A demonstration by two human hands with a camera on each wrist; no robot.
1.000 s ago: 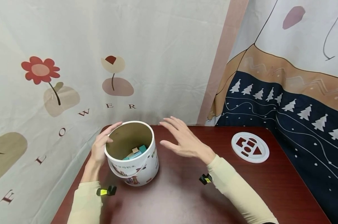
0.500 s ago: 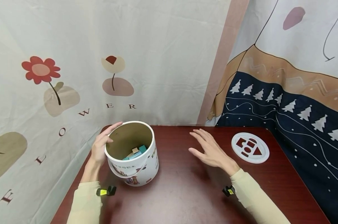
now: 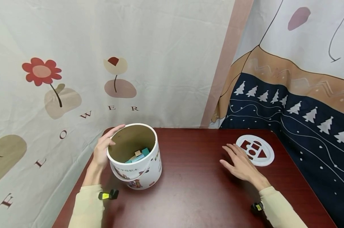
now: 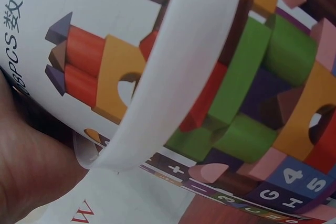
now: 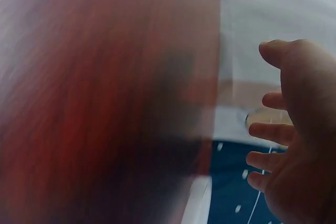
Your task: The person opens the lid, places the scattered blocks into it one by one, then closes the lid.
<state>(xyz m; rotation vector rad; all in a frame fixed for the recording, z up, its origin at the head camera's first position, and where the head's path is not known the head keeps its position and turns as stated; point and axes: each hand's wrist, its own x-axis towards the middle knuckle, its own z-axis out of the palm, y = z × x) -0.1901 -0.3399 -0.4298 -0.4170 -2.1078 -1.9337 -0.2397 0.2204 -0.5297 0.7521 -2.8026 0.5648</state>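
A white bucket (image 3: 145,172) with printed block pictures stands on the left of the table, its mouth uncovered. Several wooden blocks (image 3: 139,155), teal, light blue and plain, lie low inside it. My left hand (image 3: 100,150) holds the bucket's left side, thumb at the rim and fingers along the outside. In the left wrist view the bucket's white handle (image 4: 173,72) crosses the printed wall. With fingers spread and nothing in it, my right hand (image 3: 243,164) hovers just left of a round white shape-sorter lid (image 3: 267,160), overlapping its near-left edge in the head view.
The dark red table (image 3: 186,190) reaches back to a pale curtain (image 3: 166,79) printed with flowers and letters. Along the right side hangs a navy cloth (image 3: 317,152) with white trees. The lid lies flat near the table's far right corner.
My right hand has swept rightward from beside the bucket to the lid, its fingers still spread. The left hand and the bucket have stayed in place.
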